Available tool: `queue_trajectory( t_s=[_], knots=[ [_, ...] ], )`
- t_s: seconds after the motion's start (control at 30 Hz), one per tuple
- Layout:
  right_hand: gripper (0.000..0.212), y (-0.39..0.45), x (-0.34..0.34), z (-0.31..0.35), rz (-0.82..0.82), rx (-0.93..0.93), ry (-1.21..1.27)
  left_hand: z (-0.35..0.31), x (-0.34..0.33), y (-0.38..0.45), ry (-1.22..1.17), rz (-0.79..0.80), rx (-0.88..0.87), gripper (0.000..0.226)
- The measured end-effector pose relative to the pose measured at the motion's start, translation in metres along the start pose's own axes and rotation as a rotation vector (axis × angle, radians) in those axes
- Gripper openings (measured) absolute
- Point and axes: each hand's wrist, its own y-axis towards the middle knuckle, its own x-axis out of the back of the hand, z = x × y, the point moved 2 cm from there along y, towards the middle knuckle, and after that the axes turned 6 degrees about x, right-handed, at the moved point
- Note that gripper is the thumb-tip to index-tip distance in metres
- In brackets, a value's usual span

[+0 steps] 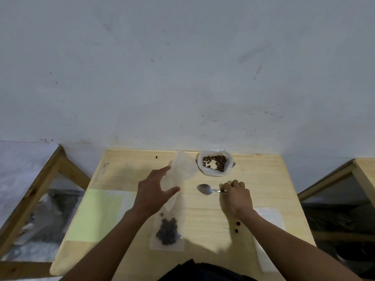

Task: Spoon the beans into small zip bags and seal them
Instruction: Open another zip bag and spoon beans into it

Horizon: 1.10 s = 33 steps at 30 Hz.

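Two hands: left hand [153, 191] spread at zip bag [170, 224]; right hand [237, 194] pinching spoon [206, 189] handle.

I record the table [253, 179] as pale yellow wood with a fine straight grain. A pale green sheet [95, 216] lies along its left edge, and a white sheet [272, 218] along its right edge. The spoon [205, 189] near the middle is grey metal with a dull shine. At the far edge, the supply bag [215, 164] is clear plastic, whitish at the folds, and holds reddish-brown beans [220, 160]. The small zip bag [168, 232] towards the near edge is translucent and milky, its contents dark brown, almost black. Two dark brown loose beans [237, 227] lie near the right edge. The wall [182, 67] behind is grey-white with dark scuffs.
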Motion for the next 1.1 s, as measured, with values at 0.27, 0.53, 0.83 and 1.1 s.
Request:
queue_trajectory(
  t_s=[0.27,0.53,0.83,1.1],
  knots=[
    [0.023,0.006,0.001,0.001,0.127,0.026,-0.043,-0.001,-0.005,0.010,0.000,0.030,0.036,0.074],
    [0.018,0.027,0.056,-0.003,0.034,0.170,0.485,0.006,-0.008,0.023,0.020,0.083,0.052,0.073],
    [0.009,0.061,0.106,-0.023,-0.463,-0.090,0.982,0.001,-0.018,0.030,-0.006,0.097,0.050,0.073],
    [0.022,0.055,0.063,-0.012,-0.518,-0.070,0.683,0.006,-0.025,0.025,-0.005,0.138,0.065,0.075]
  ],
)
